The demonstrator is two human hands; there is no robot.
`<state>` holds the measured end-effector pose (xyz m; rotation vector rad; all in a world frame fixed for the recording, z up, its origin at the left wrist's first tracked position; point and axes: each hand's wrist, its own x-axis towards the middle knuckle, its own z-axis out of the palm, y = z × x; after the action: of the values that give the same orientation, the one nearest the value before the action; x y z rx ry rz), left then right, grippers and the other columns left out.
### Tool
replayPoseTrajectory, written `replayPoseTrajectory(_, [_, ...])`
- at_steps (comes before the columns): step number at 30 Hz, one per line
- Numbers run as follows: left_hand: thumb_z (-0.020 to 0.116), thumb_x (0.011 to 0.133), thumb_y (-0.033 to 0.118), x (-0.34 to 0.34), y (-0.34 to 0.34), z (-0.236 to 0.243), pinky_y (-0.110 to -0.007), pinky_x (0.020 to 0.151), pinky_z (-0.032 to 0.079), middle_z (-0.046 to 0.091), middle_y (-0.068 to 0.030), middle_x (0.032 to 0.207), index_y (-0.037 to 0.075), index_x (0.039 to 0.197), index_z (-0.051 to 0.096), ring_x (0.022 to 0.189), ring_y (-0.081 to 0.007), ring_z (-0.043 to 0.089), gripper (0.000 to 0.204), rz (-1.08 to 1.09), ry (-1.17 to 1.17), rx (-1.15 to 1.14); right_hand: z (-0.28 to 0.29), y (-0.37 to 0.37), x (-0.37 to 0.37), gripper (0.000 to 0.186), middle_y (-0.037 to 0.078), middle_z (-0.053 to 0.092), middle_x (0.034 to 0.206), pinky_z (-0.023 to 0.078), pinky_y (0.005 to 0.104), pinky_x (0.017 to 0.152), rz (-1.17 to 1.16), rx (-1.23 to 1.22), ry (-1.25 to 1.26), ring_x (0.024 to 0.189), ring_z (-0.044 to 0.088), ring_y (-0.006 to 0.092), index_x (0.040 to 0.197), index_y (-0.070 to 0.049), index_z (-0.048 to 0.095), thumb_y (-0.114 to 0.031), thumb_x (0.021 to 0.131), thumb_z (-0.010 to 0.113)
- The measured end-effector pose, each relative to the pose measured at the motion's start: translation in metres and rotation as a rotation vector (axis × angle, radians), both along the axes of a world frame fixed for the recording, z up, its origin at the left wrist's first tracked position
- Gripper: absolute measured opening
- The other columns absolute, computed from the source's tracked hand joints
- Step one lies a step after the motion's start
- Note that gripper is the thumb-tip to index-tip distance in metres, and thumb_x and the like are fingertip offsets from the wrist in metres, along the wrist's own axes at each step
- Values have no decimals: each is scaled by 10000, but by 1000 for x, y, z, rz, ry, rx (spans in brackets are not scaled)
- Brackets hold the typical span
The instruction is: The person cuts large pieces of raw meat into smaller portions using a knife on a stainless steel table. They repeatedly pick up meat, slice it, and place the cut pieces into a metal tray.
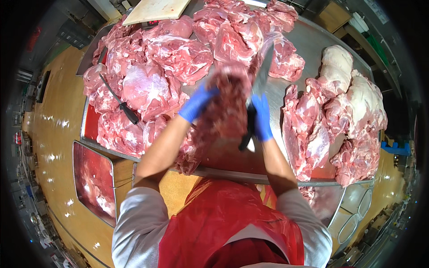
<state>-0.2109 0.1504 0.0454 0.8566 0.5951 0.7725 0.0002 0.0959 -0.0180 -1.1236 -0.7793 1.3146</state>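
In front of me, over the steel table (308,44), a dark red cut of raw meat (225,105) is smeared by motion. My left hand (196,103), in a blue glove, grips its left side. My right hand (262,119), also gloved in blue, is closed on the black handle of a large knife (267,67). The wide blade points away from me, just right of the meat. Whether the blade touches the cut, I cannot tell. A slim tool with a black handle (128,113), a sharpening steel or narrow knife, lies on the meat at the left.
Large raw meat pieces (147,87) are heaped along the table's left and far sides. More cuts, some skin-covered (337,64), lie at the right. A white cutting board (155,10) rests at the far left. Below the table's left edge is a metal tub (94,181) with meat scraps.
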Motion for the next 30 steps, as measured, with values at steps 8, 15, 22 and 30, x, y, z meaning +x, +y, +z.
replayPoseTrajectory(8, [724,823,362,-96,175,1,-335,961,499,658,-225,1202,-70,1308,547,1114,-270,637,673,499,1154,612,88,70,-22,323,85,635,1066,568,378,812,31,303,132,950,629,188,1252,-36,509,-265,1025,526])
replayPoseTrajectory(15, [736,876,101,62,-50,-112,-333,939,509,652,-80,1112,1,1222,607,1039,-178,625,383,48,517,283,-3,-155,227,354,106,645,1053,489,382,872,-431,-91,-563,966,598,211,1210,37,547,-252,1007,568])
replayPoseTrajectory(22, [770,843,196,294,-17,-81,-425,1010,448,581,-166,1225,46,1286,560,1148,-328,572,513,286,554,1509,-9,-215,370,230,-23,595,889,417,232,628,-495,-220,-486,734,501,52,1144,-32,596,-218,1012,574])
replayPoseTrajectory(30, [728,865,241,305,-161,-140,-462,1128,335,459,-223,1410,18,1424,446,1330,-387,406,664,457,782,887,-32,-153,394,460,33,604,1179,462,281,935,-91,-115,-363,1046,545,109,1373,5,509,-221,984,607])
